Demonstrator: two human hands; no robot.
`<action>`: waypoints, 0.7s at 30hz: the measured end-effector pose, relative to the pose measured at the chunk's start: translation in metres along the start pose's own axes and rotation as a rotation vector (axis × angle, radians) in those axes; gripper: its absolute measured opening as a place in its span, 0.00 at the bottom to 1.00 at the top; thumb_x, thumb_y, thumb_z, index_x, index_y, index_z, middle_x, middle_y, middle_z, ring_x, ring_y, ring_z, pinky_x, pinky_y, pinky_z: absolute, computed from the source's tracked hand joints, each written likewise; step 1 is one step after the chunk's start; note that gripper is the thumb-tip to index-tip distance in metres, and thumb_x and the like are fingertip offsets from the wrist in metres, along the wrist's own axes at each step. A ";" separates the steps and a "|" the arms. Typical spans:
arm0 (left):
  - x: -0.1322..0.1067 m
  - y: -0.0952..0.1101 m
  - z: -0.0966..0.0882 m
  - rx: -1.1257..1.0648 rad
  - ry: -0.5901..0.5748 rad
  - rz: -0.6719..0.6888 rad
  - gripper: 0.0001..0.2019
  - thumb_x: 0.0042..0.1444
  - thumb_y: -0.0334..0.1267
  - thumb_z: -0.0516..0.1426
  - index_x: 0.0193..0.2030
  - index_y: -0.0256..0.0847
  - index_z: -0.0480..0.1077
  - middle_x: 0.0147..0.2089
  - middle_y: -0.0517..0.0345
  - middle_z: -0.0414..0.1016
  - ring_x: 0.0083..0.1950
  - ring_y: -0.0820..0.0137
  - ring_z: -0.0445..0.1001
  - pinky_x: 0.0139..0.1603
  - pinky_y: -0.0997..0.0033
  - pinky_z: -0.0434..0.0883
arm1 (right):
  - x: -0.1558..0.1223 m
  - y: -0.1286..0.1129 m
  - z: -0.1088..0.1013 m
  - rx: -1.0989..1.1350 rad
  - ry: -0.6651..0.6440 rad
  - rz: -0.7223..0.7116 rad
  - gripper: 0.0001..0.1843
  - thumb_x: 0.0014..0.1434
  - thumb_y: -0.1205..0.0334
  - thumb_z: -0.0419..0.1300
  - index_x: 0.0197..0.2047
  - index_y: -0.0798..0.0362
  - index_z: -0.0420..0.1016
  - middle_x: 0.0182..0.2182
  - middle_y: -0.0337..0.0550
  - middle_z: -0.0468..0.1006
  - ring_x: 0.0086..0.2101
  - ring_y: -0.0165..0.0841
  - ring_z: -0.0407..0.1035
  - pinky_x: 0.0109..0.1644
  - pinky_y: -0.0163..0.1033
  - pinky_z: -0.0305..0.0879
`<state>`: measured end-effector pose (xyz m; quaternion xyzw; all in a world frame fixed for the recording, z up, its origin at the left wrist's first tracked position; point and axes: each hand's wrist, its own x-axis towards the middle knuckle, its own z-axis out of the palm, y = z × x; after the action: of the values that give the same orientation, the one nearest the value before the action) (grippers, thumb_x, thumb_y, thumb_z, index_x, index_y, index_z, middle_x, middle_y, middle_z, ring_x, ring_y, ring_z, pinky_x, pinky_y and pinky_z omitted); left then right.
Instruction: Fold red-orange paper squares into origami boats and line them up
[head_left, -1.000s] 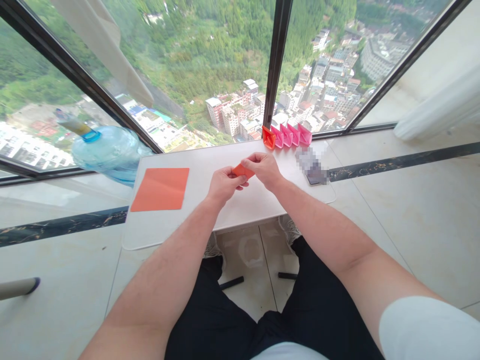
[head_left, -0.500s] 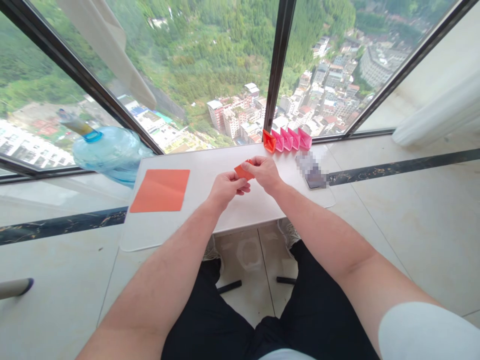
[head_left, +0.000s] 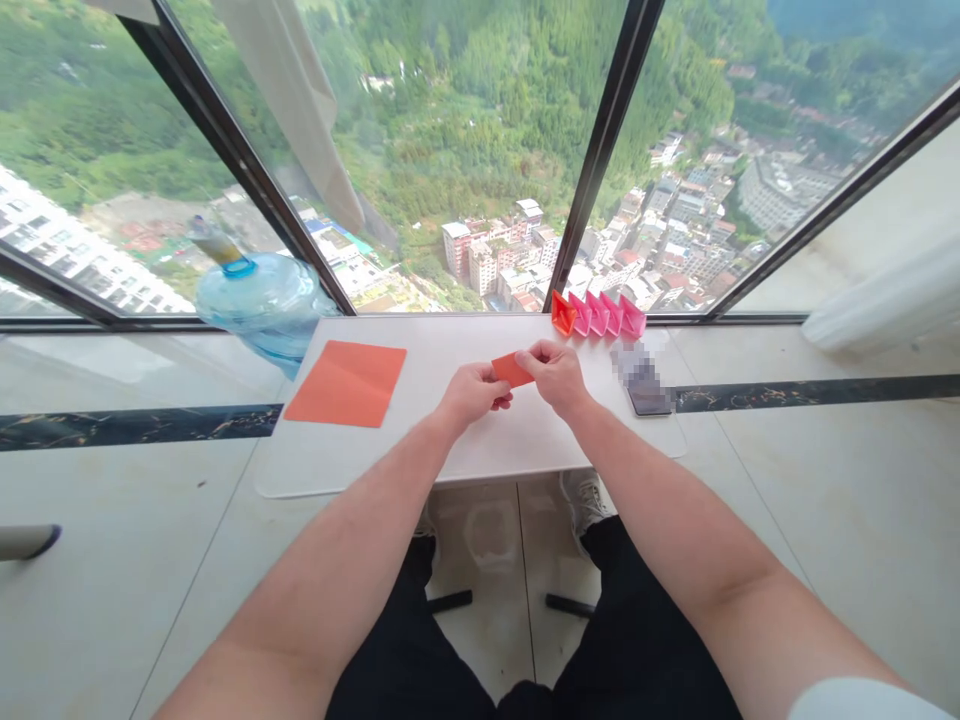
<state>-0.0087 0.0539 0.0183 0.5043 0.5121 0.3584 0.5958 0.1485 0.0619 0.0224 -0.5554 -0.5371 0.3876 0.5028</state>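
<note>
Both hands pinch a small folded orange paper just above a low white table. My left hand grips its left end with curled fingers. My right hand grips its right end, thumb on top. A flat orange paper sheet lies on the table's left part, apart from both hands. At the table's far edge stands a row of folded paper pieces, one orange and several pink.
A phone lies on the table right of my right hand. A blue water jug lies by the window at the table's far left corner. Glass panes with dark frames stand behind the table. My legs are under the near edge.
The head view has tilted up and shifted, so the table sits lower in frame. Both hands keep their hold on the folded orange paper, with only small finger movement.
</note>
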 end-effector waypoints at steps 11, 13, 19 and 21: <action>0.003 0.003 0.001 -0.086 0.119 0.111 0.13 0.42 0.41 0.68 0.31 0.35 0.75 0.24 0.56 0.75 0.26 0.71 0.73 0.30 0.69 0.70 | 0.001 -0.001 -0.002 -0.025 -0.060 0.042 0.18 0.50 0.48 0.65 0.22 0.52 0.68 0.19 0.33 0.64 0.23 0.27 0.56 0.27 0.35 0.55; 0.004 0.004 0.001 -0.114 0.092 0.067 0.15 0.41 0.43 0.69 0.30 0.35 0.75 0.24 0.55 0.76 0.27 0.69 0.74 0.31 0.68 0.71 | 0.001 -0.002 -0.003 -0.039 -0.058 0.027 0.18 0.50 0.48 0.64 0.21 0.52 0.67 0.19 0.32 0.64 0.22 0.26 0.55 0.26 0.35 0.54; 0.006 0.008 -0.006 -0.155 0.166 0.094 0.13 0.43 0.45 0.68 0.29 0.38 0.74 0.29 0.57 0.76 0.30 0.72 0.73 0.32 0.71 0.70 | 0.001 -0.001 -0.007 -0.090 -0.099 0.020 0.19 0.48 0.47 0.65 0.21 0.52 0.69 0.18 0.33 0.64 0.23 0.27 0.55 0.27 0.35 0.53; 0.007 0.008 -0.009 -0.105 0.218 0.136 0.10 0.44 0.42 0.66 0.27 0.38 0.74 0.24 0.60 0.72 0.26 0.75 0.68 0.28 0.74 0.65 | 0.001 -0.001 -0.007 -0.116 -0.104 0.004 0.19 0.48 0.48 0.66 0.20 0.53 0.69 0.18 0.33 0.64 0.23 0.27 0.55 0.27 0.35 0.54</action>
<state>-0.0149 0.0648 0.0249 0.4641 0.5189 0.4771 0.5365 0.1556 0.0615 0.0251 -0.5639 -0.5828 0.3851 0.4405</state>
